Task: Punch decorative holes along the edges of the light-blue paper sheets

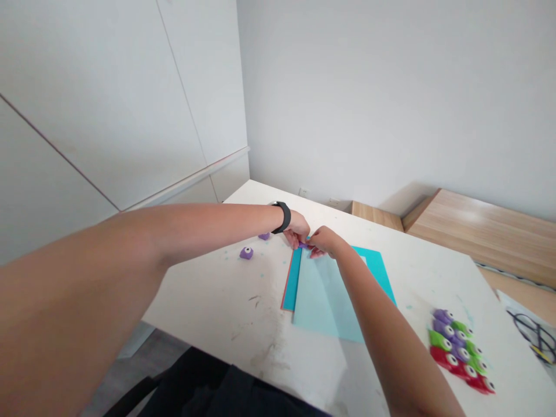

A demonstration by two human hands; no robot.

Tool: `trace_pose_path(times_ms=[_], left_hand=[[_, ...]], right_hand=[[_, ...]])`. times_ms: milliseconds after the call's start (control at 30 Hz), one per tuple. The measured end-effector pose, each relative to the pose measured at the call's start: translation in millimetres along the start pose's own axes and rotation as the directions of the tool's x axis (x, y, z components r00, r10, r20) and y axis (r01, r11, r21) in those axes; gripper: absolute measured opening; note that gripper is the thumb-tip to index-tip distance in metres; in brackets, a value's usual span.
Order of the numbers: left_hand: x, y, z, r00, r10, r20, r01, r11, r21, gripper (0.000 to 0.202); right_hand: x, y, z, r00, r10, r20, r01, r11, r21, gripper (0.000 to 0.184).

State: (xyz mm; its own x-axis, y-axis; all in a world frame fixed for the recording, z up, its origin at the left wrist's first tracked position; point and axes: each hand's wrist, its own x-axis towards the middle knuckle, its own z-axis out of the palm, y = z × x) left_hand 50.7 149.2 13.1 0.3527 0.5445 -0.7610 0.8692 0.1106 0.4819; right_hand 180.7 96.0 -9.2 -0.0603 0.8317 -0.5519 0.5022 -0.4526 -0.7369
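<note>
My left hand [299, 227], with a black band on its wrist, is closed at the far left corner of a stack of sheets. My right hand [325, 240] meets it there, fingers pinched. Between them shows a small purple piece [303, 245], mostly covered by fingers; both hands seem to grip it. A pale blue sheet [321, 301] lies on top of a teal sheet [379, 266], and a thin orange-red edge peeks out below on the left. To the left of the hands, a purple one-eyed piece [246, 253] and another purple piece [264, 236] lie on the table.
On the right of the white table [208, 301], several purple, green and red one-eyed pieces [458, 350] sit grouped together. Wooden furniture [490, 226] stands beyond the far edge. Dark cable or cord [532, 333] lies past the right edge. White panels rise at the left.
</note>
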Motion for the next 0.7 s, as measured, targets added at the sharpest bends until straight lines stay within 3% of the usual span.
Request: trace_pose_path(times_ms=[100, 233, 300, 367, 400, 467, 533, 700], left_hand=[[-8, -8, 3.2, 0.997, 0.062, -0.044, -0.061, 0.998, 0.006, 0.015], [-19, -30, 7.5, 0.971, 0.186, -0.153, -0.18, 0.982, 0.051, 0.039], [-23, -42, 12.9, 0.89, 0.356, -0.285, -0.32, 0.933, 0.168, 0.053], [-24, -52, 21.5, 0.737, 0.557, -0.382, -0.442, 0.825, 0.351, 0.056], [-24, -56, 26.5, 0.661, 0.632, -0.405, -0.467, 0.769, 0.437, 0.053], [-25, -60, 35.2, 0.563, 0.708, -0.426, -0.463, 0.697, 0.547, 0.041], [-27, -63, 39.2, 0.51, 0.74, -0.439, -0.437, 0.662, 0.608, 0.034], [-38, -65, 26.1, 0.486, 0.757, -0.436, -0.408, 0.638, 0.654, 0.023]], right_hand=[[-3, 4, 0, 1.0, -0.001, 0.023, 0.0, 0.998, 0.059, 0.02], [-10, 15, -4, 0.998, -0.047, 0.052, 0.038, 0.987, 0.156, 0.014], [-13, 20, -5, 0.995, -0.081, 0.05, 0.069, 0.975, 0.21, 0.011], [-15, 24, -4, 0.994, -0.105, 0.033, 0.093, 0.964, 0.25, 0.007], [-16, 26, -4, 0.994, -0.111, 0.022, 0.101, 0.96, 0.262, 0.006], [-16, 28, -2, 0.993, -0.116, -0.004, 0.112, 0.955, 0.275, 0.011], [-17, 29, 1, 0.992, -0.121, -0.028, 0.124, 0.953, 0.278, 0.02], [-19, 33, 8, 0.986, -0.159, -0.058, 0.169, 0.95, 0.264, 0.03]])
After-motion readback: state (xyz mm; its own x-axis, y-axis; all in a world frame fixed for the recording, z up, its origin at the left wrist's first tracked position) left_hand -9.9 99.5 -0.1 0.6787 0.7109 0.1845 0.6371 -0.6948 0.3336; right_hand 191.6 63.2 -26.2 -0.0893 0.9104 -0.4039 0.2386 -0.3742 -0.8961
